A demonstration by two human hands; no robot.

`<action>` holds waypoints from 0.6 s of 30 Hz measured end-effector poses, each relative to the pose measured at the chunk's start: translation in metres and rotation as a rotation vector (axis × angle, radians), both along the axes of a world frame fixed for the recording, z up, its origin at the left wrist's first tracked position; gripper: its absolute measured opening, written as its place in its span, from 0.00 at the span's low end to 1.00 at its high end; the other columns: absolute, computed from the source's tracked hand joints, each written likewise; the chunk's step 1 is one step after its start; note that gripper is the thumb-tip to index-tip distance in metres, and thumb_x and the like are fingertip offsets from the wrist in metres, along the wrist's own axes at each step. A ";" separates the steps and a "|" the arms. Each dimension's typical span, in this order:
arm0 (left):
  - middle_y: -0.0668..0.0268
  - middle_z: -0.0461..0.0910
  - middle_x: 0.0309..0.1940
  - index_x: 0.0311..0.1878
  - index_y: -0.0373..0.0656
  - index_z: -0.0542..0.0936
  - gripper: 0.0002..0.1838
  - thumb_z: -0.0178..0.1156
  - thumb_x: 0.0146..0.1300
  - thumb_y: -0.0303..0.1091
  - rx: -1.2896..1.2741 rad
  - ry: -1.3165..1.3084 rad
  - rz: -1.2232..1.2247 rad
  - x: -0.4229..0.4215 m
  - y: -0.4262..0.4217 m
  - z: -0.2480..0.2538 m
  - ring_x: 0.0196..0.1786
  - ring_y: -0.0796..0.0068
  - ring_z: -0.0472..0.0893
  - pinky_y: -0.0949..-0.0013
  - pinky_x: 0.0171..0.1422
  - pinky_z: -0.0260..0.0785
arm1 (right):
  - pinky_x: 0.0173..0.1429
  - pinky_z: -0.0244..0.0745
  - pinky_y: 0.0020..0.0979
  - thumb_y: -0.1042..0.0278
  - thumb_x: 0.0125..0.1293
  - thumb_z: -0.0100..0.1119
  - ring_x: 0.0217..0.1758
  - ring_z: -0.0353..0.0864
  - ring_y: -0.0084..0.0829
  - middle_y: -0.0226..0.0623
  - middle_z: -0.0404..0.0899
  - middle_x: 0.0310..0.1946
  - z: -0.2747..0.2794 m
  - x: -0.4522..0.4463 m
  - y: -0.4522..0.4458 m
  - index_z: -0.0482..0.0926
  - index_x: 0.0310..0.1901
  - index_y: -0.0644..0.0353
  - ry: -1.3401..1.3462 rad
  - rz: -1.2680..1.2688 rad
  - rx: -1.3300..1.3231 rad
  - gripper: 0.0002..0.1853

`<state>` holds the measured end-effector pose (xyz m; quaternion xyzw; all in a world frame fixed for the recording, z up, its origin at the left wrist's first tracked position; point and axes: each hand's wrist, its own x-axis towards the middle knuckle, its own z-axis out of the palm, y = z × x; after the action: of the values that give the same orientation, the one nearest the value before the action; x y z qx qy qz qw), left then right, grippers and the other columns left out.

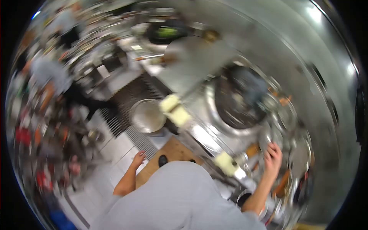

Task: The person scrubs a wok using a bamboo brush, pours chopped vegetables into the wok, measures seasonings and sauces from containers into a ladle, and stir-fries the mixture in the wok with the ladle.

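Note:
My right hand point(273, 157) reaches over the counter beside the stove, fingers partly bent, at the near edge of a round, clear or grey vessel point(270, 135). Blur hides whether the fingers grip it. A wooden handle point(252, 150) lies just left of that hand. My left hand point(140, 158) hangs low at my side above the floor, fingers loosely apart, with nothing seen in it. Ahead on the stove sits a large dark wok point(241, 97) with a blurred grey patch inside.
A wide metal pot point(148, 116) stands left of the counter by a floor grate point(128, 99). Folded pale cloths point(178, 113) lie on the counter edge. Another wok point(166, 32) holds something green. Left, a person point(51, 76) bends forward; another person point(65, 23) stands farther back.

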<state>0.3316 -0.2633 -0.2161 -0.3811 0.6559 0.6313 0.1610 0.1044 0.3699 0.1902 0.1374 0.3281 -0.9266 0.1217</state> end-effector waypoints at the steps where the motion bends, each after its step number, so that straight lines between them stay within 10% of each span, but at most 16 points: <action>1: 0.61 0.81 0.45 0.71 0.49 0.70 0.28 0.59 0.67 0.35 0.023 -0.036 -0.025 -0.008 0.005 0.001 0.44 0.67 0.82 0.63 0.41 0.77 | 0.13 0.51 0.21 0.67 0.76 0.50 0.14 0.59 0.13 0.21 0.66 0.21 0.001 0.010 -0.003 0.69 0.34 0.54 -0.038 -0.044 0.047 0.09; 4: 0.63 0.81 0.44 0.72 0.48 0.67 0.29 0.57 0.68 0.33 0.068 -0.088 -0.166 -0.007 0.022 -0.013 0.41 0.69 0.82 0.62 0.38 0.76 | 0.13 0.52 0.20 0.70 0.75 0.52 0.16 0.61 0.14 0.28 0.70 0.28 0.008 0.044 -0.021 0.71 0.49 0.56 -0.105 -0.118 0.286 0.06; 6: 0.65 0.80 0.41 0.66 0.48 0.73 0.25 0.61 0.65 0.33 0.187 -0.179 -0.201 0.007 0.025 -0.033 0.33 0.74 0.80 0.67 0.29 0.73 | 0.13 0.52 0.19 0.73 0.73 0.51 0.16 0.61 0.14 0.31 0.70 0.30 0.019 0.064 -0.038 0.63 0.69 0.54 -0.136 -0.106 0.544 0.24; 13: 0.62 0.83 0.42 0.67 0.50 0.72 0.26 0.59 0.65 0.31 0.023 -0.286 -0.369 0.040 -0.003 -0.026 0.36 0.68 0.82 0.59 0.33 0.75 | 0.17 0.54 0.20 0.71 0.71 0.57 0.15 0.59 0.15 0.24 0.70 0.27 -0.046 0.076 -0.023 0.64 0.72 0.50 -0.044 -0.314 0.926 0.29; 16: 0.59 0.83 0.48 0.68 0.54 0.71 0.26 0.57 0.66 0.31 -0.004 -0.229 -0.135 0.041 -0.018 -0.022 0.39 0.66 0.82 0.58 0.37 0.77 | 0.19 0.58 0.22 0.69 0.71 0.58 0.18 0.63 0.15 0.25 0.73 0.29 -0.088 0.030 0.028 0.66 0.69 0.51 -0.044 -0.452 0.699 0.26; 18: 0.62 0.82 0.43 0.69 0.54 0.71 0.27 0.59 0.65 0.34 0.051 -0.129 0.034 0.052 -0.014 -0.015 0.37 0.70 0.81 0.61 0.34 0.75 | 0.46 0.78 0.34 0.52 0.75 0.52 0.44 0.83 0.28 0.35 0.84 0.50 -0.102 0.006 0.078 0.76 0.62 0.54 -0.202 -0.390 0.874 0.21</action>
<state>0.3831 -0.2776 -0.2309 -0.4278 0.6213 0.6246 0.2020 0.1102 0.4475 0.0882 0.3239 0.6411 -0.6896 -0.0919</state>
